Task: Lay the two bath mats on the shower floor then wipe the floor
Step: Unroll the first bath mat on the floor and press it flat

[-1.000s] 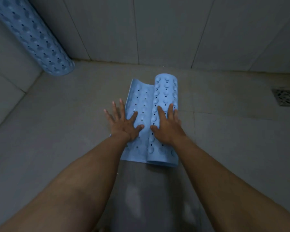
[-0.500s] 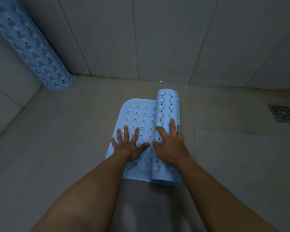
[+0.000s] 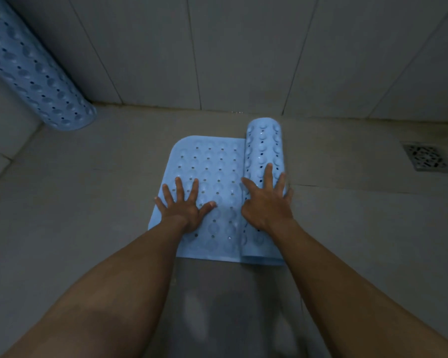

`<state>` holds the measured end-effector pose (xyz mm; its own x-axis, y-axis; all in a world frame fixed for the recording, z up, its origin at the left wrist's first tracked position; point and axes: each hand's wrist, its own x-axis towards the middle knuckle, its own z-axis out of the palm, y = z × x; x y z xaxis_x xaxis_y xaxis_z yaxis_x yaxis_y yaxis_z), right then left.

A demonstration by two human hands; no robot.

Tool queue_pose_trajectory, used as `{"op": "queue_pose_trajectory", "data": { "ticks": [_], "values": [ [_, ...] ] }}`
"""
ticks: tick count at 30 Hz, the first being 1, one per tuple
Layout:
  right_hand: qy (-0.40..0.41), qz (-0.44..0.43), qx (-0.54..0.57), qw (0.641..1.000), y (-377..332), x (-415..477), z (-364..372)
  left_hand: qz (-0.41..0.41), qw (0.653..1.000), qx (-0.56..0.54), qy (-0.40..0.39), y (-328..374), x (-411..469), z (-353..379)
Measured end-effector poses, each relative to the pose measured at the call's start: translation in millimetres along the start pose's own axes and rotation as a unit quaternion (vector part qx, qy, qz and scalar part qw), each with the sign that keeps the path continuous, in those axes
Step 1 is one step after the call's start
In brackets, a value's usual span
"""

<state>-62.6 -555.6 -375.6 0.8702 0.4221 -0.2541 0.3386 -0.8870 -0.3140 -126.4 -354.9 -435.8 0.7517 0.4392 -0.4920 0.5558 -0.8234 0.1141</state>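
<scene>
A light blue bath mat (image 3: 215,171) with holes and bumps lies partly unrolled on the shower floor (image 3: 88,215). Its flat part is on the left; the rolled part (image 3: 265,143) lies along its right side. My left hand (image 3: 183,205) presses flat on the unrolled part with fingers spread. My right hand (image 3: 265,202) rests palm down on the roll, fingers spread over it. A second blue mat (image 3: 34,78), still rolled up, leans in the far left corner against the wall.
Tiled walls (image 3: 243,52) close the floor at the back and on the left. A metal floor drain (image 3: 424,157) sits at the far right. Bare grey floor tiles lie to the left and right of the mat.
The roll has moved to the right and more flat mat shows on the left. My hands have spread further apart, the right one following the roll.
</scene>
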Motion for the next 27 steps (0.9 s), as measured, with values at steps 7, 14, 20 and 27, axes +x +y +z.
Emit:
{"op": "queue_pose_trajectory", "data": {
  "ticks": [7,14,20,27],
  "values": [
    [0.008,-0.016,-0.038,0.999,1.4,-0.9,7.1,-0.002,1.0,0.003,-0.021,-3.8,1.0,-7.0],
    [-0.019,-0.038,-0.027,0.999,-4.2,3.7,9.7,-0.01,1.0,0.012,-0.027,-20.3,5.2,-16.2],
    [-0.021,-0.046,-0.027,0.998,-18.6,13.7,14.6,-0.021,0.999,0.0,-0.028,-30.6,8.3,-19.3],
    [-0.03,-0.043,-0.038,0.998,-30.7,17.4,16.4,-0.032,0.999,0.0,-0.039,-35.1,13.7,-24.2]
  ]
}}
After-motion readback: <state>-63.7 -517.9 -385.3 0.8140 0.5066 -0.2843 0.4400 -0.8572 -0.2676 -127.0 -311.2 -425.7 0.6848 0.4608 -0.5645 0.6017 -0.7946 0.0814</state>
